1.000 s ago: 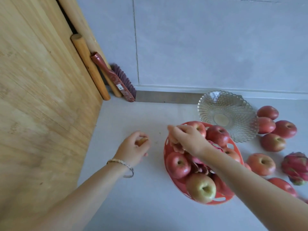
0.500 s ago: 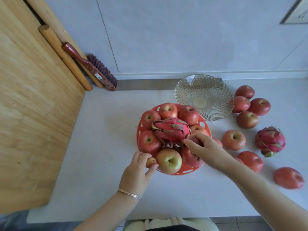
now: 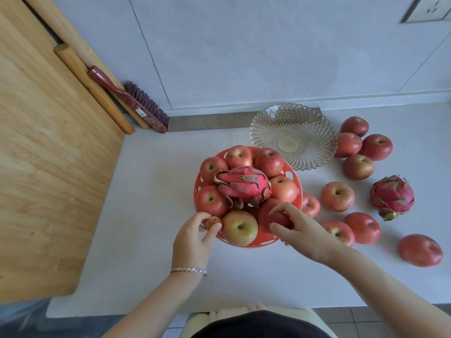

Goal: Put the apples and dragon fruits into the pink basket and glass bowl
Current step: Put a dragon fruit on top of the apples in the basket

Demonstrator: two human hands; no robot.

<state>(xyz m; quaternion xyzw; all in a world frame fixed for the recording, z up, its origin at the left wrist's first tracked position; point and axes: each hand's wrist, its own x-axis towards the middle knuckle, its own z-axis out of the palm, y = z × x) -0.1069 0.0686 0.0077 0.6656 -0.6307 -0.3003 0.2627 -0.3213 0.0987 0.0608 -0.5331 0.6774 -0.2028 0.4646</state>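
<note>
Here the pink basket (image 3: 296, 189) sits heaped on the bench (image 3: 151, 191): a ring of apples with a dragon fruit (image 3: 242, 186) lying across the top, its long axis running from upper left to lower right. The left hand (image 3: 192, 237) rests at the basket's near-left rim, fingers pinched around a small orange-brown fruit (image 3: 212, 222) that I cannot identify more closely. The right hand (image 3: 301, 230) is at the near-right rim, thumb and fingers spread over a dark red apple (image 3: 271, 217) inside the basket; whether it grips that apple or only touches it I cannot tell.

What the next move turns on lies to the right. The glass bowl (image 3: 292, 136) stands empty just beyond the basket, on the far-right side, and all the loose fruit lies right of the basket: a second dragon fruit (image 3: 392, 197) and scattered apples, the closest being the apple (image 3: 310, 205) that touches the basket's right wall, just beyond the right hand. By my judgement the right hand is clearly the nearer one for both fruit and bowl; the left would have to cross over the full basket.
</note>
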